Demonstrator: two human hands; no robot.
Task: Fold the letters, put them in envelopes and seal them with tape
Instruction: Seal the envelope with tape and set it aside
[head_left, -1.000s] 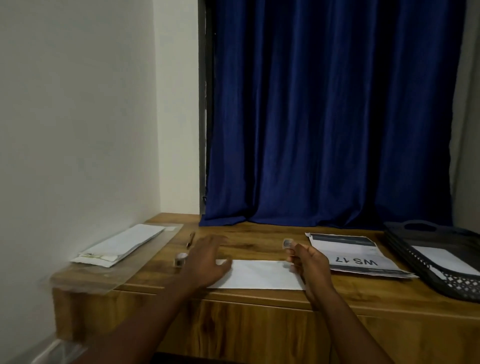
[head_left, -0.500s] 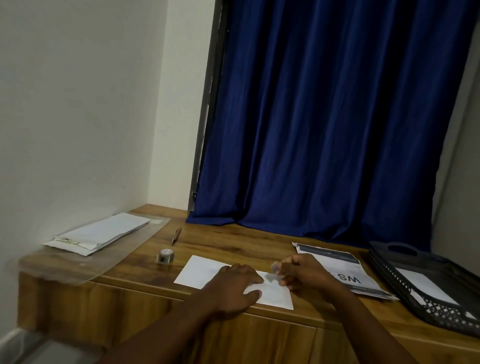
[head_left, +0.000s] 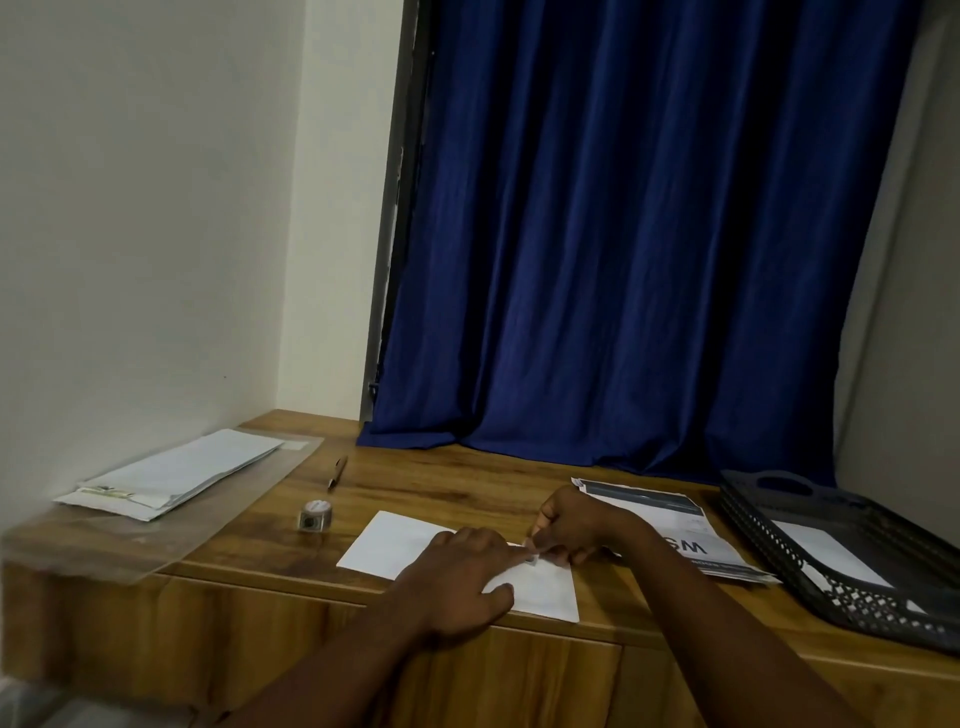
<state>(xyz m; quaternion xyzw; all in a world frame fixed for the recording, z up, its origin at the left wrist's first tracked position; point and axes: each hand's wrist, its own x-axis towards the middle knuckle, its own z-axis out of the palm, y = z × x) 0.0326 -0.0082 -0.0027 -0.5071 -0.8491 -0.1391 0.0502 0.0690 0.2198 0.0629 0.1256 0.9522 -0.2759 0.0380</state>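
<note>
On the wooden worktop (head_left: 467, 483), which sat in a corner between a pale wall and a long dark-blue curtain (head_left: 649, 234), a white envelope (head_left: 395, 540) lay flat near the front edge. Both hands met over its right half. The left hand (head_left: 457, 577) rested on the paper with its fingers loosely bent, the forefinger stretched toward the middle and pressing down — its thumb lay on the envelope nearer the edge. The right hand (head_left: 582, 525) was curled, its fingers (head_left: 558, 556) pinching a small pale strip that looked like a piece of tape (head_left: 535, 552) against the envelope just beside the left forefinger; the strip was too small to make out further.

To the left of the envelope, apart from it, stood a small roll of tape (head_left: 315, 515), and beyond that a pen (head_left: 337, 472) lay pointing toward the back. At the far left a stack of white envelopes (head_left: 171, 475) rested on a clear plastic sheet (head_left: 171, 525) — the sheet overhung the worktop's corner. Just right of the hands lay a printed paper (head_left: 680, 530) with large upside-down letters, and at the right edge a black perforated tray (head_left: 769, 499) held a white sheet (head_left: 826, 553).
</note>
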